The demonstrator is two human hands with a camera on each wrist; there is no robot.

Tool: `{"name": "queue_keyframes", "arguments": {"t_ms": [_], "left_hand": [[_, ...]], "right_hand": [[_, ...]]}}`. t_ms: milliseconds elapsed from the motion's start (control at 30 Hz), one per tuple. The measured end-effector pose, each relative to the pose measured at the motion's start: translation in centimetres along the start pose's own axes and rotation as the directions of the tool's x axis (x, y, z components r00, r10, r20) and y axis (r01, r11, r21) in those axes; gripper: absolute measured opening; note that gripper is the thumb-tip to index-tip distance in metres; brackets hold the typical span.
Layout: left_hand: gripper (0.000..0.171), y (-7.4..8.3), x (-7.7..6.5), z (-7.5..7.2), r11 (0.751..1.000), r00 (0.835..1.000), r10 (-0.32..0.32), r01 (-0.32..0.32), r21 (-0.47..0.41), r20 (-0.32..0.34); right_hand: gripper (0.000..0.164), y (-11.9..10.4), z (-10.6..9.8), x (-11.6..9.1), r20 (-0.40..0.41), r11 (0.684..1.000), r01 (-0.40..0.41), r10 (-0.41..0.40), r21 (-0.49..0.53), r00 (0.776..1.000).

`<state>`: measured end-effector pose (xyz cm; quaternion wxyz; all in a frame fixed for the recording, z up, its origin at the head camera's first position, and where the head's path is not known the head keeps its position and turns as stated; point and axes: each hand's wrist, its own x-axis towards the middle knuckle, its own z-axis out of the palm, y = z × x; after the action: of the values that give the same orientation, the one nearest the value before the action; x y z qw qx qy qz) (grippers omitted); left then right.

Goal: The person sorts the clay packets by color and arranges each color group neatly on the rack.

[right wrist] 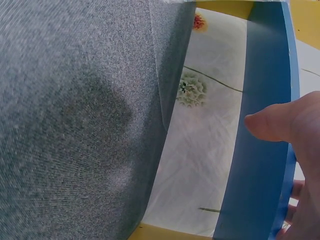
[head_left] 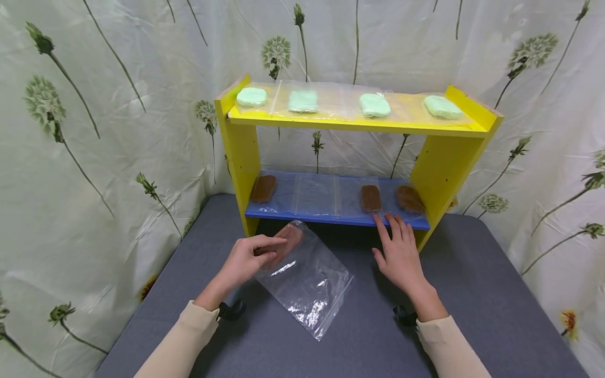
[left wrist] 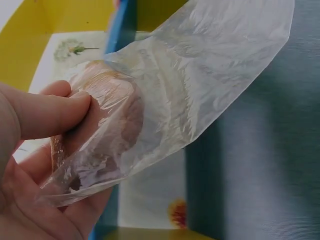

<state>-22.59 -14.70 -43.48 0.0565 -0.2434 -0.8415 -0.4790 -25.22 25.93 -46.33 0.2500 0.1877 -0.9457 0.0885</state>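
My left hand (head_left: 242, 261) pinches a brown bar (head_left: 292, 237) through its clear zip bag (head_left: 321, 286) in front of the shelf unit. The bag's loose end hangs toward the lower right, over the table. In the left wrist view the thumb presses on the bar (left wrist: 120, 95), with the other fingers behind it. My right hand (head_left: 402, 260) has its fingers spread at the front edge of the blue shelf (head_left: 307, 218), just below two bagged brown pieces. In the right wrist view, its thumb lies against the underside of the blue shelf (right wrist: 267, 60).
The yellow shelf unit (head_left: 437, 173) stands on a grey table (head_left: 368, 341). On the blue level, one brown piece (head_left: 263, 188) lies left and two right, with clear bags between. Several pale green pieces (head_left: 375, 105) in bags line the top. A floral curtain (head_left: 118, 157) hangs behind.
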Motion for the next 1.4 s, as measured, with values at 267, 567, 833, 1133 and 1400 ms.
{"name": "queue_keyframes", "arguments": {"t_ms": [267, 567, 833, 1133, 1400], "left_hand": [[0.039, 2.3, 3.4, -0.5, 0.997, 0.999, 0.051, -0.050, -0.052, 0.006], [0.041, 3.7, 7.5, -0.6, 0.976, 0.998, 0.050, -0.058, -0.209, -0.043], [0.040, 4.1, 11.2, -1.0, 0.974, 0.985, 0.028, -0.066, -0.218, -0.172], [0.043, 3.3, 13.9, -0.8, 0.983, 0.951, -0.064, 0.008, -0.186, -0.301], [0.046, 2.2, 15.0, 0.5, 0.989, 0.949, -0.124, 0.093, -0.119, -0.289]], "right_hand": [[0.089, -0.1, -0.3, -0.1, -0.009, 1.000, 0.002, -0.002, 0.006, 1.000], [0.089, -0.2, -0.2, 0.0, -0.003, 1.000, 0.020, -0.020, 0.001, 1.000], [0.089, 0.1, 0.0, 0.0, -0.020, 1.000, 0.026, -0.026, -0.007, 0.999], [0.087, 0.1, -0.3, 0.1, -0.010, 1.000, 0.019, -0.019, 0.005, 1.000], [0.085, 0.1, -0.5, -0.1, -0.014, 1.000, 0.025, -0.025, 0.006, 1.000]]}}
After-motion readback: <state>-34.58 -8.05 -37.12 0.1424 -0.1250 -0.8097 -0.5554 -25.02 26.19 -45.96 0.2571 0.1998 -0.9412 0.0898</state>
